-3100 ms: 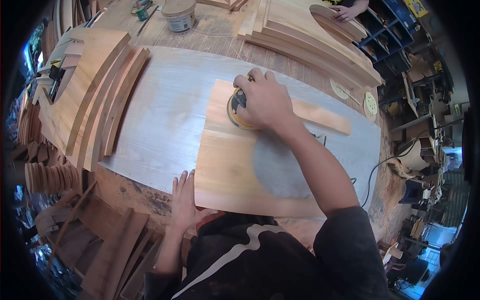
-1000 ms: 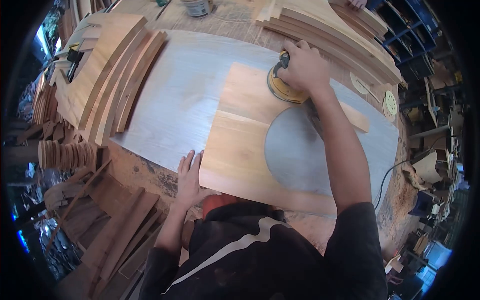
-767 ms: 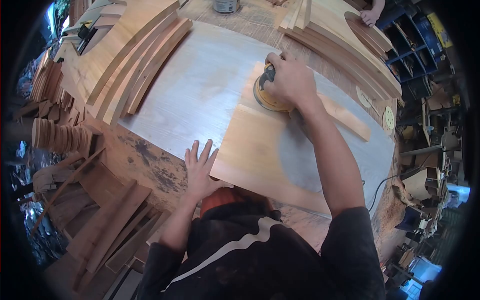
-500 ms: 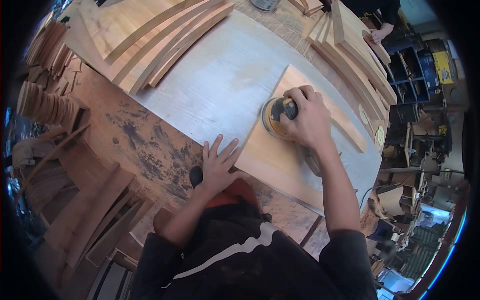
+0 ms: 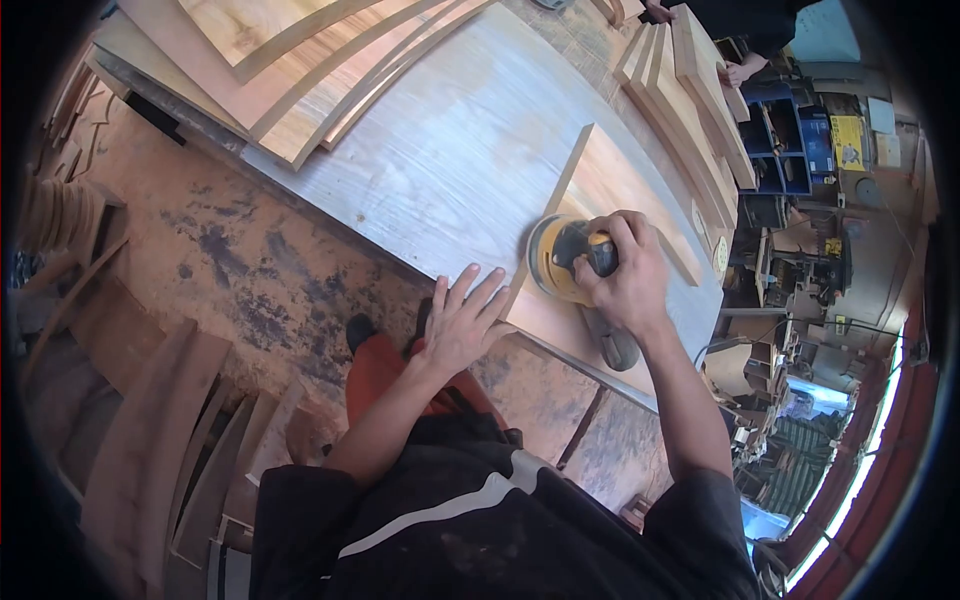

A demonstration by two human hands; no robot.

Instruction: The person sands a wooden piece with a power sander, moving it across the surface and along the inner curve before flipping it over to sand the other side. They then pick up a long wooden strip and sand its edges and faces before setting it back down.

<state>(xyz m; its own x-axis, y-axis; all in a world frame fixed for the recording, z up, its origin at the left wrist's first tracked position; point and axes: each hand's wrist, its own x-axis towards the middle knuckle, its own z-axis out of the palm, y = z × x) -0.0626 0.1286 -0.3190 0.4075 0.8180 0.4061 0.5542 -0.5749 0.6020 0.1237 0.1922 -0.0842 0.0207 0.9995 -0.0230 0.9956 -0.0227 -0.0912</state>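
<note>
My right hand (image 5: 632, 275) is wrapped round the dark top of a yellow and black orbital sander (image 5: 562, 262). The sander rests on a pale curved wooden piece (image 5: 610, 185), over its left edge. Behind the sander, a grey dust bag or canister (image 5: 618, 350) sticks out below my wrist. My left hand (image 5: 463, 322) lies with its fingers spread at the near edge of the worktop (image 5: 430, 170), its thumb by the lower corner of the wooden piece. The sander's pad is mostly hidden from view.
Curved boards (image 5: 300, 90) are stacked at the upper left of the worktop. More cut boards (image 5: 680, 130) stand at the upper right, where another person's hand (image 5: 738, 72) touches one. Curved offcuts (image 5: 160, 400) lean at the lower left. Blue shelving (image 5: 780, 145) stands beyond.
The sander in my right hand has moved down along the wooden piece, toward me. My left hand stays spread near the worktop's edge. The view has shifted a little.
</note>
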